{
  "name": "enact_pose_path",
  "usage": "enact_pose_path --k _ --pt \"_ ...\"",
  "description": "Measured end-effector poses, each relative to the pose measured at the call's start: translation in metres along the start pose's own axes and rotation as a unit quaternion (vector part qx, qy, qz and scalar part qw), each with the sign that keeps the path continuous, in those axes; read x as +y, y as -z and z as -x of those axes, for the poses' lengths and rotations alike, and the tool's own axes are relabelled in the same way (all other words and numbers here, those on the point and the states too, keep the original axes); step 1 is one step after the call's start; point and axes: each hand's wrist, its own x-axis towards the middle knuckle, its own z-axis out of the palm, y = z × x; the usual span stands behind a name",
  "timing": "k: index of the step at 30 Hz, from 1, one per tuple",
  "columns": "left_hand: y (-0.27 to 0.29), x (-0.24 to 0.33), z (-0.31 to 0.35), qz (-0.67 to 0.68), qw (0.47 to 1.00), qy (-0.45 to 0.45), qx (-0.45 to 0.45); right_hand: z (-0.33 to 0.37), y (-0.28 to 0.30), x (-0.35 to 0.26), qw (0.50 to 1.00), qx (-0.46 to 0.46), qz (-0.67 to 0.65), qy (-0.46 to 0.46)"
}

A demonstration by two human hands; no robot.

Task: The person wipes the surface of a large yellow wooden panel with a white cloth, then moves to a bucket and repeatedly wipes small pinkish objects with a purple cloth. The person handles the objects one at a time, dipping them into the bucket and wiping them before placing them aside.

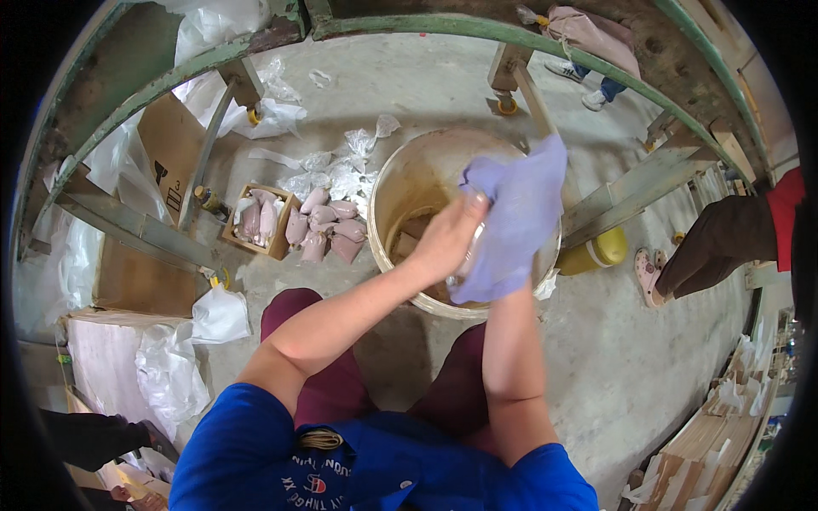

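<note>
1. Over the drum [394, 200], toward its right rim: lavender sheet [524, 213].
2. Left hand [447, 238] grips its left edge; right hand hidden, grip cannot be judged.
3. Likely light, limp; hold by gathered edge.

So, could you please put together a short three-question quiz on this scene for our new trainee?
1. Multiple choice: over what is the purple item being handled?
a) a cardboard box
b) a large round tub
c) a stack of wooden boards

2. True or false: some of the small pinkish bags lie on the floor outside the small wooden box.

3. Short answer: which of the person's hands is hidden by the purple item?

Key: 1. b. 2. True. 3. The right hand; much of the left hand shows.
</note>
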Motion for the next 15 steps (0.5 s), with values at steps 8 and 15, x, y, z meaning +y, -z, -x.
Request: enact_pose_path --k 8,15 --pt "0.018 0.008 -0.018 0.042 0.998 -0.003 0.056 0.004 -0.023 -0.034 0.990 0.073 -0.091 0.076" --pt "-0.006 0.007 0.014 -0.001 0.991 0.008 -0.132 -0.020 0.017 0.000 0.952 0.179 -0.246 -0.017"
